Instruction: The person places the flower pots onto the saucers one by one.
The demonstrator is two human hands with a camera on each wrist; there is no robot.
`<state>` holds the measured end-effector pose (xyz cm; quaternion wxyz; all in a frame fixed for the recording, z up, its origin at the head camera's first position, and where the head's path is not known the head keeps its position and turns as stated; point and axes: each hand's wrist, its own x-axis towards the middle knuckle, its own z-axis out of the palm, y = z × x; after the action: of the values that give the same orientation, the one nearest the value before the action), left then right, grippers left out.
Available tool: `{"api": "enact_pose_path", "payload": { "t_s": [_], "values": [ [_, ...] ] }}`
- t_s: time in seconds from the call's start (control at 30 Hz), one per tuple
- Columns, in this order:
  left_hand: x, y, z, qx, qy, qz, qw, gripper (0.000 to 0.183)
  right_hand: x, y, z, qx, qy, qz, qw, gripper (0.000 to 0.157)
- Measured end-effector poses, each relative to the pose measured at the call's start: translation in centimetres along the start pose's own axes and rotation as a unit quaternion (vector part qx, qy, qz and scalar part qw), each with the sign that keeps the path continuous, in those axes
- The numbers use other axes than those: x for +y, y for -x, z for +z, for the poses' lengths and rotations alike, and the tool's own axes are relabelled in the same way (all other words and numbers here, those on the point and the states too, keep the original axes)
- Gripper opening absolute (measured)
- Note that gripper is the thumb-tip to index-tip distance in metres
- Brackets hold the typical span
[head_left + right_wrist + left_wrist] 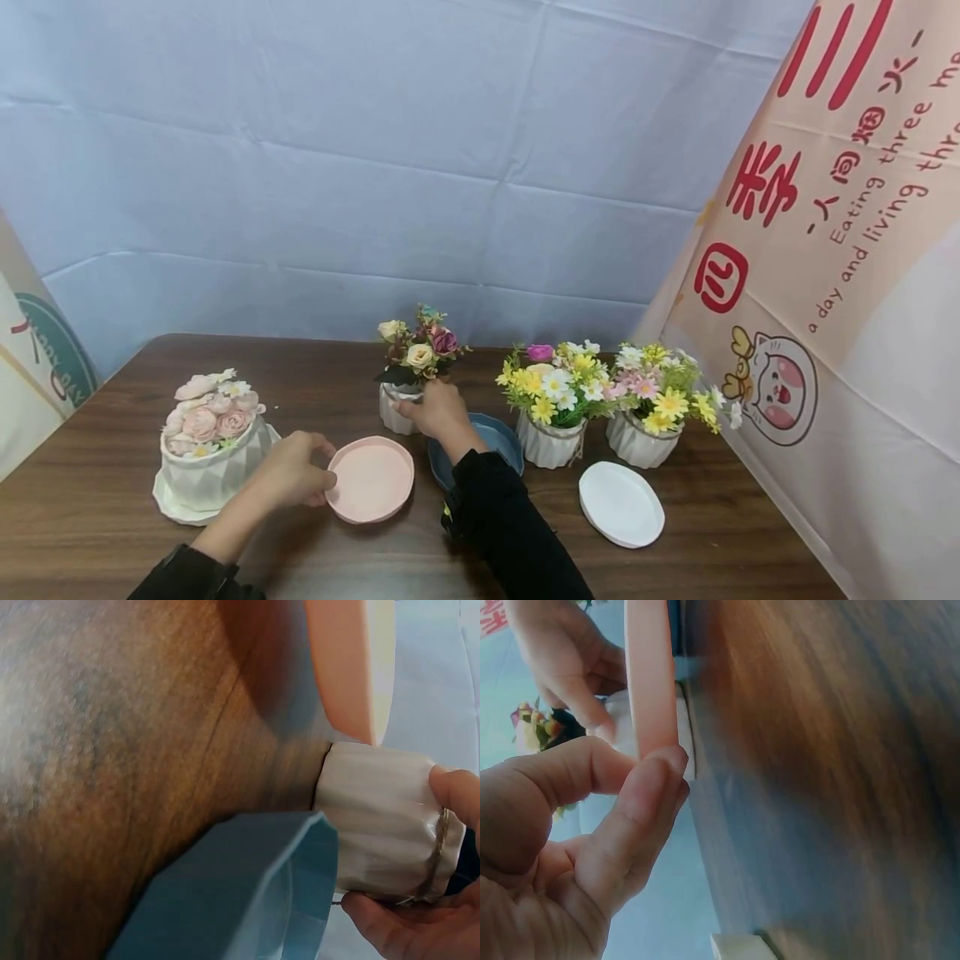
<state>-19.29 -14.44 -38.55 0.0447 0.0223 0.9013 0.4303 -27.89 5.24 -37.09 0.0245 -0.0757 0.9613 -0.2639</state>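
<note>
My left hand (296, 472) pinches the left rim of a round pink plate (372, 480) between thumb and fingers. In the right wrist view the plate (341, 667) looks raised off the table, with a shadow beneath. My right hand (442, 414) grips a small white ribbed pot (397, 407) of cream and purple roses (420, 354). Its thumb and fingers lie on either side of the pot near a twine band, as the right wrist view shows. A blue plate (504, 439) with a raised rim sits on the table, partly hidden under my right forearm.
Two white pots of yellow and white flowers (551, 442) (643, 442) stand at the right. A white plate (622, 505) lies in front of them. On the left, a white pot of pink flowers (213, 471) rests on a white plate (167, 500). Cloth (375, 167) hangs behind the wooden table (315, 383).
</note>
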Motion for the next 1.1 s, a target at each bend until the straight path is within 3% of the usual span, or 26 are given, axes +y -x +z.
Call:
{"api": "enact_pose_path", "payload": {
  "t_s": [0.27, 0.63, 0.83, 0.93, 1.1],
  "values": [
    [-0.6, -0.5, -0.7, 0.017, -0.068, -0.015, 0.9975, 0.028, 0.1, 0.0, 0.1, 0.006, -0.001, 0.008, 1.000, 0.055],
    [-1.7, -0.9, -1.1, 0.026, -0.118, -0.014, 0.9926, 0.022, -0.2, -0.1, 0.4, 0.023, -0.012, 0.028, 0.999, 0.062],
    [-2.0, -1.1, -1.3, 0.028, -0.143, -0.034, 0.9888, 0.011, -0.3, -0.1, 0.4, 0.026, -0.014, 0.029, 0.999, 0.057],
    [-2.0, -1.1, -1.3, 0.026, -0.150, -0.037, 0.9876, 0.005, -0.3, -0.2, 0.4, 0.024, -0.031, 0.024, 0.999, 0.051],
    [-1.9, -1.1, -1.3, 0.024, -0.162, -0.042, 0.9856, 0.002, 0.0, -0.6, 0.7, 0.029, -0.056, 0.016, 0.998, 0.058]
  ]
}}
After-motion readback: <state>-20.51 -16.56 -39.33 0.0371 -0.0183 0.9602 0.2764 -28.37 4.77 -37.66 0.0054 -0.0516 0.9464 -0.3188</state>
